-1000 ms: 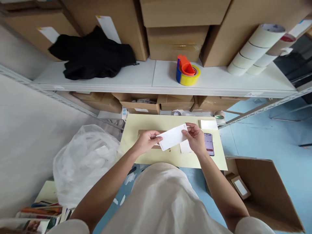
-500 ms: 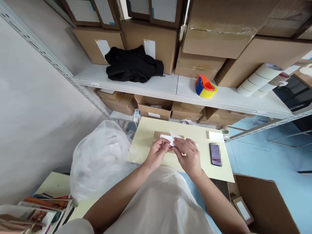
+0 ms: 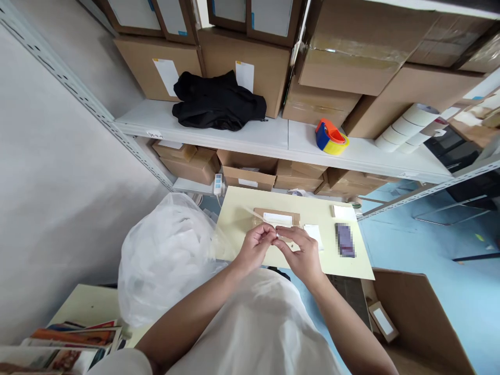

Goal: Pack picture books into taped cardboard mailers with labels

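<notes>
My left hand [image 3: 257,245] and my right hand [image 3: 300,251] meet over the near side of the table, fingers closed in pinches. Between their fingertips shows a tiny bit of white paper [image 3: 277,235]; most of it is hidden. Just beyond my hands lies a small brown cardboard box [image 3: 296,217] bearing a white label [image 3: 275,216]. A faint, blurred pale strip [image 3: 252,212] crosses the box's left end. White paper slips [image 3: 315,235] lie beside my right hand.
The pale yellow table [image 3: 234,200] also carries a phone [image 3: 345,240] and a white card stack [image 3: 344,212]. On the left bulges a clear bag [image 3: 164,250] of white material. An open carton [image 3: 422,312] stands at right. The shelf ahead holds a tape dispenser [image 3: 330,138] and black cloth [image 3: 219,101].
The white paper that stuck up from my fingers is now only a tiny visible bit. My hands have come slightly nearer, uncovering more of the box and the paper slips.
</notes>
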`<state>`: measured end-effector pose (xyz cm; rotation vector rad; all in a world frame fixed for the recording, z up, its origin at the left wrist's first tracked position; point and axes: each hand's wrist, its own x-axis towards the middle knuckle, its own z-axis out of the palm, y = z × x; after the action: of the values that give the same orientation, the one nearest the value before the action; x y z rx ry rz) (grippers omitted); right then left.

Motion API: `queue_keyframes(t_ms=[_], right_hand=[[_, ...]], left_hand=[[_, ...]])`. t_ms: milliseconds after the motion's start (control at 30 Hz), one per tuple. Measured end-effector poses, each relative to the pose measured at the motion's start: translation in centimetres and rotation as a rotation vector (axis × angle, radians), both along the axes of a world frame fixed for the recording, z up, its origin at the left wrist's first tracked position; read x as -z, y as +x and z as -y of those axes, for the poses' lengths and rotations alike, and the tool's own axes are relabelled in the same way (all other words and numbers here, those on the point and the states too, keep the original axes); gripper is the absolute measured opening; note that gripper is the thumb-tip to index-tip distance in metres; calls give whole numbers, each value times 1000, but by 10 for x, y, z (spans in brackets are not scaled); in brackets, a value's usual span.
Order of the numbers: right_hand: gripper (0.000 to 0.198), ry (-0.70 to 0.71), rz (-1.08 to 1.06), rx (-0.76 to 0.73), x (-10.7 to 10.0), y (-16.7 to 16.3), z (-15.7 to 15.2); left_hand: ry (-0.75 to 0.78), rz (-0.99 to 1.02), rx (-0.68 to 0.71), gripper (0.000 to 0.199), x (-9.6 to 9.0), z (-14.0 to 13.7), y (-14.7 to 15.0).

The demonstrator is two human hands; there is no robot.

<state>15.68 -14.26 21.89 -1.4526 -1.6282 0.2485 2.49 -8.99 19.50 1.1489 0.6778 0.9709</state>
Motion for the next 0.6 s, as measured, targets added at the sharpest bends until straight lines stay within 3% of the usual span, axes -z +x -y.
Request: queue_keyframes(t_ms=[233,600], right_hand=[[11,-236,-257,-29,-2,-6,10],[15,-324,-272,-15,10,-6,-6]], left_hand=[[192,-168,82,25,6,2,-12],[295,-274,-38,23,13,-6,-10]])
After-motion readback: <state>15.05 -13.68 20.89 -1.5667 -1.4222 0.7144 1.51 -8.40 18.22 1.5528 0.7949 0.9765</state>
